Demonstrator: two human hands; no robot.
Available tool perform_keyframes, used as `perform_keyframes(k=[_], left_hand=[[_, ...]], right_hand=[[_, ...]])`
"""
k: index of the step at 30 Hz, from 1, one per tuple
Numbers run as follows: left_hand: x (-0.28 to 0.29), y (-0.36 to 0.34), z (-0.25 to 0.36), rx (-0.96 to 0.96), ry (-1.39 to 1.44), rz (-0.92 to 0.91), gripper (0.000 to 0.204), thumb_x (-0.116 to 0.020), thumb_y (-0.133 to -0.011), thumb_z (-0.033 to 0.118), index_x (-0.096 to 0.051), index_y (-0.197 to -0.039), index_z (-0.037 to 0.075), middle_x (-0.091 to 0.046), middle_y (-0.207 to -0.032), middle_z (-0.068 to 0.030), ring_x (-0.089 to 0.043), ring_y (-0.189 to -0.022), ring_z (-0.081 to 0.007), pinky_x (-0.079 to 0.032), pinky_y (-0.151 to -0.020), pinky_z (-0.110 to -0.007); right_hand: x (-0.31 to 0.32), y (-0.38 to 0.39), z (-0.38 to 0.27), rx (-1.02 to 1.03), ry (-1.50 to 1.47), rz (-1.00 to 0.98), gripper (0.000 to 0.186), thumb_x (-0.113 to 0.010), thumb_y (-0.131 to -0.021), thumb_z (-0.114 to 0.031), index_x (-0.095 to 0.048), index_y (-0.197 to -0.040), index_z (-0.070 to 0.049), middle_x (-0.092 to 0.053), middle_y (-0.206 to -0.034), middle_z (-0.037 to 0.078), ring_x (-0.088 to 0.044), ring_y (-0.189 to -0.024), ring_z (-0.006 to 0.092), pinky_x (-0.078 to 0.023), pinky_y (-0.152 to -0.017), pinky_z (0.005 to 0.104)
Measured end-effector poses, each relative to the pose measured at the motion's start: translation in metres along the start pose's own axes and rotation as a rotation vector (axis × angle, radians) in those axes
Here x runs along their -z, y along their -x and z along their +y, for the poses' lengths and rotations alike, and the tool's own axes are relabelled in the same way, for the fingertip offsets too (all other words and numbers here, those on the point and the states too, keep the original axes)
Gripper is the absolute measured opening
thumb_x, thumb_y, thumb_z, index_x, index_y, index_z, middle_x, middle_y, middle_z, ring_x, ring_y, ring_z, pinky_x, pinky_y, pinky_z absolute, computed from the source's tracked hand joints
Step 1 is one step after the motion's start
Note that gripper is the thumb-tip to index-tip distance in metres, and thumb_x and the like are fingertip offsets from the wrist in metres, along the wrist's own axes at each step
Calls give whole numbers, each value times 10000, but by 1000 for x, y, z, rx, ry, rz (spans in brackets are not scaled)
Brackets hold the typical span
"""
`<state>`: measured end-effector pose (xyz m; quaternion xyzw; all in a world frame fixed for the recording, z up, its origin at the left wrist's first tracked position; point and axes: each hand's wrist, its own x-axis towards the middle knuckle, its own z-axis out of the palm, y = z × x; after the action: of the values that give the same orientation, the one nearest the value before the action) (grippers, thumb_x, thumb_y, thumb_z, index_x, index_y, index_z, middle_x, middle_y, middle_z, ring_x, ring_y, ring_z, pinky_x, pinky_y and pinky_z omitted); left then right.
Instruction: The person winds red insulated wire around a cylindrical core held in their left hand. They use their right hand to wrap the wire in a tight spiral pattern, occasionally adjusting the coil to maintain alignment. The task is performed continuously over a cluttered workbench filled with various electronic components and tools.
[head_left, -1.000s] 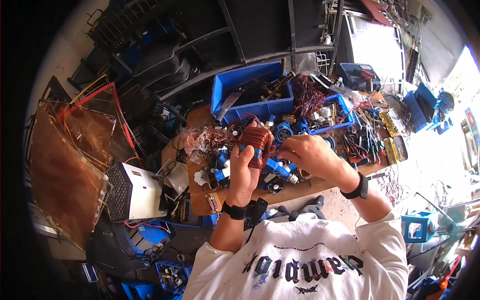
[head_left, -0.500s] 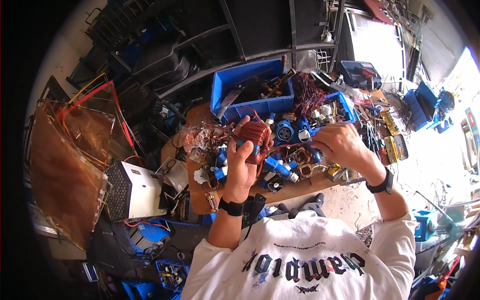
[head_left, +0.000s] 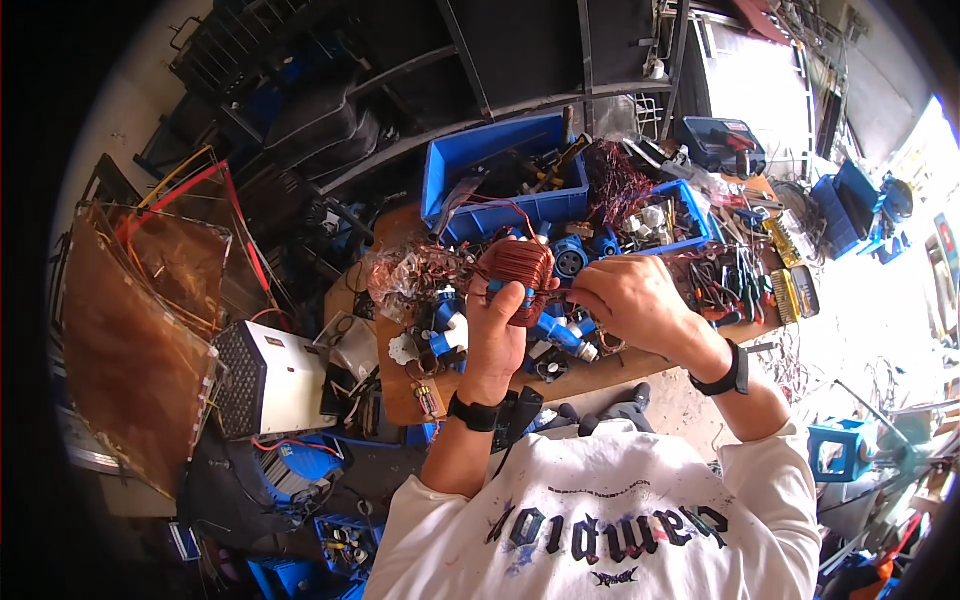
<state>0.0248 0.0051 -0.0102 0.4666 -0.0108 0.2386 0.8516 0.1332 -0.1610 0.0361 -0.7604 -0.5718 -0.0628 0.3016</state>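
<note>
Walled off beyond the reddish-brown, blue-banded wound wire coil by a large blue rectangular plastic crate, and farther to that coil's right by a shallow blue plastic tray. Hemmed in left of the coil by a crumpled clear plastic bag of copper-coloured scraps. Obstructed just near right of the coil by blue cylindrical plastic connectors. Closed on 2 sides of the coil: near side by the bare left hand, right side by the bare right hand. Passable farther out to the coil's near right, along a bare strip of brown wooden tabletop.
</note>
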Motion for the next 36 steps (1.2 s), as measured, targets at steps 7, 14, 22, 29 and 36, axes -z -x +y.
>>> perform_keyframes(k=[7, 14, 22, 29, 36], left_hand=[[-12, 3, -3, 52, 195, 7, 714, -749, -878, 272, -400, -1450, 25, -587, -1286, -128, -598, -1163, -227, -481, -1033, -370], [-3, 0, 1, 26, 121, 8, 745, -702, -914, 323, -342, -1493, 23, -576, -1303, -166, -626, -1119, -244, -536, -964, -408], [1, -3, 8, 20, 153, 9, 730, -693, -915, 334, -344, -1485, 40, -583, -1277, -204, -635, -1107, -264, -565, -910, -424], [7, -6, 12, 23, 152, -10, 736, -725, -891, 294, -356, -1478, 46, -584, -1279, -206, -635, -1110, -277, -559, -913, -446], [5, -5, 1, 32, 167, 54, 645, -741, -876, 265, -441, -1399, 36, -595, -1273, -184, -636, -1112, -280, -559, -919, -447]], right_hand=[[-17, 0, 7, 1, -143, -5, 176, -655, -890, -236, -666, -867, -62, -664, -757, 108, -652, -702, 341, -511, -607, 442], [-5, 3, -1, 1, -94, 36, 172, -674, -877, -216, -658, -875, -45, -645, -777, 104, -645, -750, 323, -510, -656, 427], [42, 18, 30, 35, 63, 23, 149, -670, -878, -189, -664, -929, -49, -646, -815, 99, -632, -811, 301, -500, -753, 411], [73, 30, 39, -105, 23, -54, 102, -656, -877, -136, -693, -898, -44, -657, -771, 117, -651, -710, 313, -503, -633, 406], [43, 27, 23, -143, -29, 47, 118, -680, -861, -182, -711, -841, -70, -671, -737, 118, -661, -686, 329, -518, -601, 412]])
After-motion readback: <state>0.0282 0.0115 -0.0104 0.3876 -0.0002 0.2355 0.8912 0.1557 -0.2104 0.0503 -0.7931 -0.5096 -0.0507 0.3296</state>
